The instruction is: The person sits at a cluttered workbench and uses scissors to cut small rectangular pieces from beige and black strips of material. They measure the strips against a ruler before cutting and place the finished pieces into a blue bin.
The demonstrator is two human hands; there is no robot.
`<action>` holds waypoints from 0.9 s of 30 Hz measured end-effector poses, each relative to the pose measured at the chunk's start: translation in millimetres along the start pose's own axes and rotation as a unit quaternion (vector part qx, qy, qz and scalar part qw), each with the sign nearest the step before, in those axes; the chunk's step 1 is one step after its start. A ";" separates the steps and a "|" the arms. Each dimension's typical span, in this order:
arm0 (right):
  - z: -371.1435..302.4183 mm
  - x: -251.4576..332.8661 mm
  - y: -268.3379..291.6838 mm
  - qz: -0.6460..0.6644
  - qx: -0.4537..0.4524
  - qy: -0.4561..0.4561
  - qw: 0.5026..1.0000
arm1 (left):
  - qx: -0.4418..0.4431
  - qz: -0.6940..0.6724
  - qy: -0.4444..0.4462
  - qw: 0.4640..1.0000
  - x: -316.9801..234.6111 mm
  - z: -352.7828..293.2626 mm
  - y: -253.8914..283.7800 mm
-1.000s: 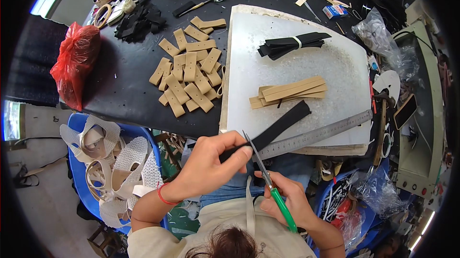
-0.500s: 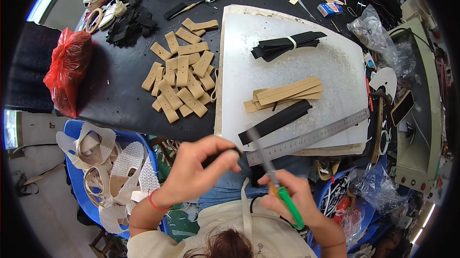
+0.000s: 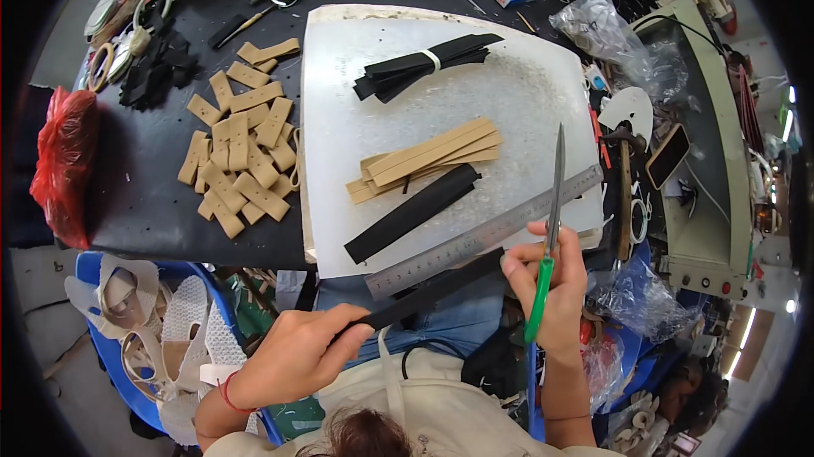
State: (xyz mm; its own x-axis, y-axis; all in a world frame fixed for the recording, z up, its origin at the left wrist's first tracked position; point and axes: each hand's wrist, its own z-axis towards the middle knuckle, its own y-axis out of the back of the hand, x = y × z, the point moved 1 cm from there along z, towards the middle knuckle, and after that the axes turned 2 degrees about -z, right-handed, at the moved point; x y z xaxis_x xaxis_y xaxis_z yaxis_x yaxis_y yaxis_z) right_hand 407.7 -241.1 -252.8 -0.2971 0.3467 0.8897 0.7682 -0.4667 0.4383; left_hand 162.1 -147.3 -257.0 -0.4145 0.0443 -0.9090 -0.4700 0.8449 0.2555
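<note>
A black strip [image 3: 437,294] stretches between my two hands, just in front of the board's near edge. My left hand [image 3: 297,347] pinches its left end. Green-handled scissors [image 3: 556,194] sit in my right hand [image 3: 555,292], blades together and pointing away from me. The strip's other end meets the thumb and fingers of that same hand. Beyond the strip, a steel ruler [image 3: 492,232] lies slantwise on the white board [image 3: 543,84]. Behind it are a flat black piece [image 3: 411,213], a stack of tan strips [image 3: 432,152] and a tied black bundle [image 3: 424,65].
Folded tan bands with small holes [image 3: 242,143] are heaped left of the board. A red plastic bag [image 3: 64,169] stands at the far left. Blue tubs [image 3: 93,266] flank me below the table. A hammer [image 3: 626,194] and phone [image 3: 668,157] lie on the right.
My left hand has moved left and down, and the black strip now spans both hands. My right hand has risen, turning the scissors upright. The whole view has shifted right.
</note>
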 end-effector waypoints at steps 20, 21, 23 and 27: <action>-9.7 10.5 1.5 0.051 -0.015 -0.024 0.998 | -0.175 -0.007 -0.021 0.984 2.2 9.4 1.8; -17.5 11.1 5.8 0.026 0.029 0.033 0.999 | -0.212 -0.032 -0.036 0.976 1.5 11.8 6.4; -33.6 12.3 7.7 -0.040 0.178 0.089 0.979 | -0.200 -0.104 0.027 0.974 -0.3 17.1 16.1; -49.1 2.0 -16.0 -0.056 0.396 -0.016 0.916 | -0.157 -0.150 0.091 0.972 -6.8 21.1 21.8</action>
State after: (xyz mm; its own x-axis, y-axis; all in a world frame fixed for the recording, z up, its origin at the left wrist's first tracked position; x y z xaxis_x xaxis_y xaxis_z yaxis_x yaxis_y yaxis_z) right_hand 367.0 -272.9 -251.8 -0.3921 0.3862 0.8349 0.9084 0.3058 0.2852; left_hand 171.1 -118.0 -252.3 -0.3389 -0.2983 -0.8923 -0.7938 0.5997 0.1010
